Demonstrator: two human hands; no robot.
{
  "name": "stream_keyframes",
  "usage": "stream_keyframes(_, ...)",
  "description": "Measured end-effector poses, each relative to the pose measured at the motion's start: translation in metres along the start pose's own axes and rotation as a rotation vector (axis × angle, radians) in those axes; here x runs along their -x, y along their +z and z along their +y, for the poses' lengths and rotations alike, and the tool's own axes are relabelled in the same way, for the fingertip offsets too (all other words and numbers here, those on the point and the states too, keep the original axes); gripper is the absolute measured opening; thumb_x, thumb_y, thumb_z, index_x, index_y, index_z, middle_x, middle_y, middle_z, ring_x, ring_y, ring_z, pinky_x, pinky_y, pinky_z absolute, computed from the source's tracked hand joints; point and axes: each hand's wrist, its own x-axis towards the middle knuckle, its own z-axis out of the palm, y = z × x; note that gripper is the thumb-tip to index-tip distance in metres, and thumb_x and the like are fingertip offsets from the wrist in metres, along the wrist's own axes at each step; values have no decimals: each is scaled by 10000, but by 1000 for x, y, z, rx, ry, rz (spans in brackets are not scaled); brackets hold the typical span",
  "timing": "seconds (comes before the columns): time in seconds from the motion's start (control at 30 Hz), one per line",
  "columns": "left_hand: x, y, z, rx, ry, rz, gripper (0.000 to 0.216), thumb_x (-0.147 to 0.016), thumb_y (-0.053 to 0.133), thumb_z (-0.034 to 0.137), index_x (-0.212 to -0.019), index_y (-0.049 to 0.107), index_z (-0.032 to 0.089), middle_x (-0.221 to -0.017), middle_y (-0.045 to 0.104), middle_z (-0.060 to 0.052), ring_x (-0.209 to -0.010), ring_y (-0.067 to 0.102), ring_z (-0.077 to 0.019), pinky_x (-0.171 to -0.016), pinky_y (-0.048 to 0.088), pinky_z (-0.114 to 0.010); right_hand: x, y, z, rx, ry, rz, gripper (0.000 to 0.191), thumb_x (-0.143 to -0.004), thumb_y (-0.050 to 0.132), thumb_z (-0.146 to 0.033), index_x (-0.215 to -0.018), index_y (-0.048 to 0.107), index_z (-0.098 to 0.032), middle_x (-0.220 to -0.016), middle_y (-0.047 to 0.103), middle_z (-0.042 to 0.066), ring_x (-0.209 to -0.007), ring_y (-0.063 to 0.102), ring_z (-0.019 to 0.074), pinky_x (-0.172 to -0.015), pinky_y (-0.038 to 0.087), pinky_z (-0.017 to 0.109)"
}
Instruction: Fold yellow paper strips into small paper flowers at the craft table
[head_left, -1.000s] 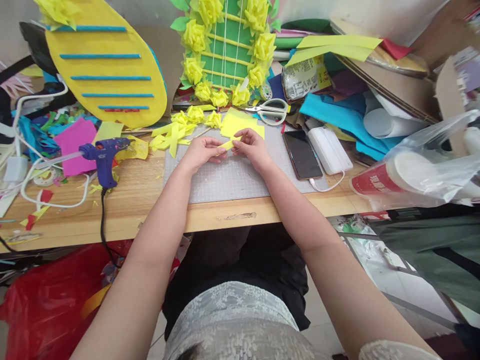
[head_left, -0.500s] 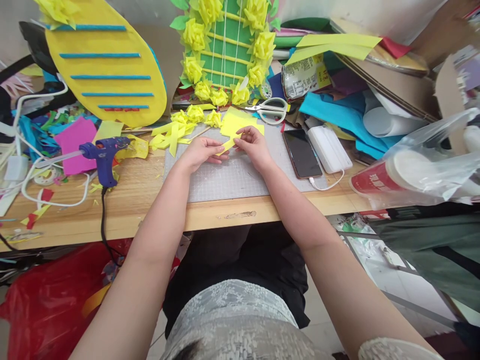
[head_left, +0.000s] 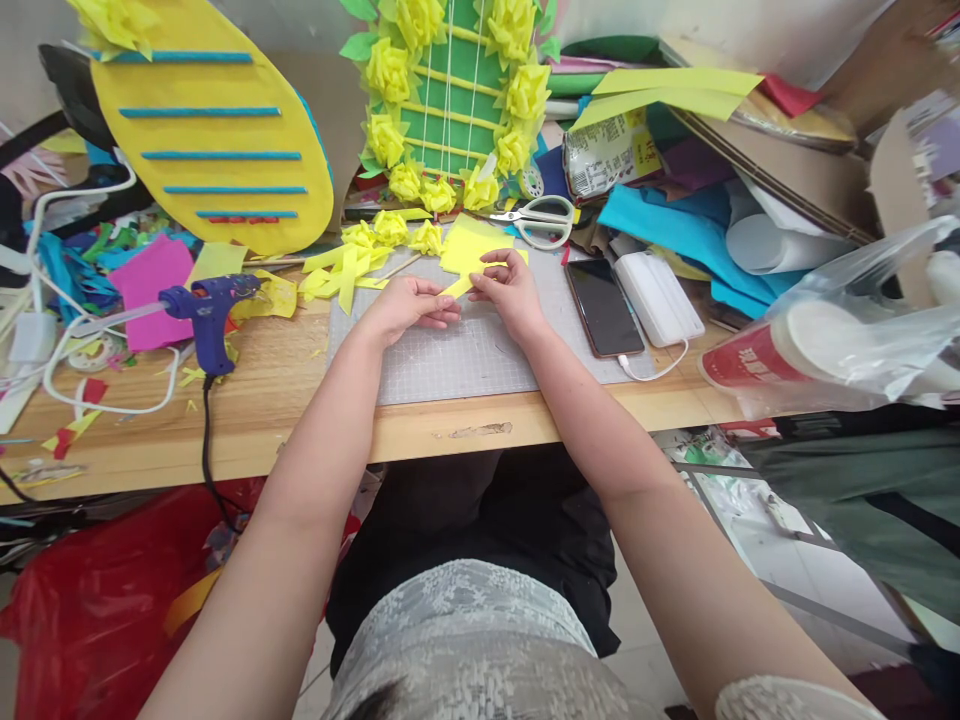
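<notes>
Both hands pinch a narrow yellow strip (head_left: 456, 288) of soft, matte felt-like material. The left hand (head_left: 405, 308) grips its lower end with curled fingers, and the right hand (head_left: 511, 292) holds the upper end between thumb and fingertips. The strip hangs just above the pale grey gridded cutting mat (head_left: 465, 365), which lies flat on the wood-grain worktop (head_left: 262, 400). Just beyond the hands sits a flat yellow sheet (head_left: 466, 243) of the same material, with crumpled yellow rosettes (head_left: 390, 230) and loose ribbon-like offcuts to its left. White-handled scissors (head_left: 543, 220), a glossy dark phone (head_left: 604, 308) and a white power bank (head_left: 658, 298) lie to the right, and a purple glue gun (head_left: 206, 303) stands to the left. Compared with a second ago, the right hand has shifted slightly farther away, so the strip now slants more steeply up toward it.
</notes>
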Motion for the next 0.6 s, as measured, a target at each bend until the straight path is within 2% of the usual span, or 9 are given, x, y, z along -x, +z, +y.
stream_keyframes(0.2, -2, -1, -2, -19, 44, -60, 243, -654, 789, 247, -843, 703, 121, -810, 742, -79, -744, 711, -169, -637, 563, -248, -3, 0, 4, 20, -29, -24, 419, -650, 742, -362, -905, 426, -256, -698, 474, -80, -632, 573, 76, -653, 546, 252)
stream_keyframes(0.3, -8, 6, -4, -22, 88, 14, 186, -705, 750, 254, -821, 698, 119, -769, 735, -64, -722, 704, -157, -649, 566, -262, -4, 2, 7, 41, -33, -22, 417, -647, 740, -371, -899, 429, -255, -697, 462, -74, -633, 562, 81, -640, 540, 255)
stream_keyframes(0.43, -14, 15, -6, -11, 69, 103, 125, -733, 729, 204, -780, 672, 103, -726, 726, -62, -682, 700, -149, -673, 573, -282, -4, 2, 6, 29, -28, 3, 447, -647, 737, -405, -921, 415, -260, -739, 488, -62, -673, 569, 92, -656, 540, 266)
stream_keyframes(0.6, -17, 19, -10, 14, 111, 125, 154, -752, 724, 248, -783, 666, 109, -761, 734, -62, -741, 710, -155, -668, 570, -261, -1, 4, 4, -28, 1, -9, 570, -595, 768, -450, -990, 400, -266, -786, 550, -57, -694, 590, 101, -706, 538, 287)
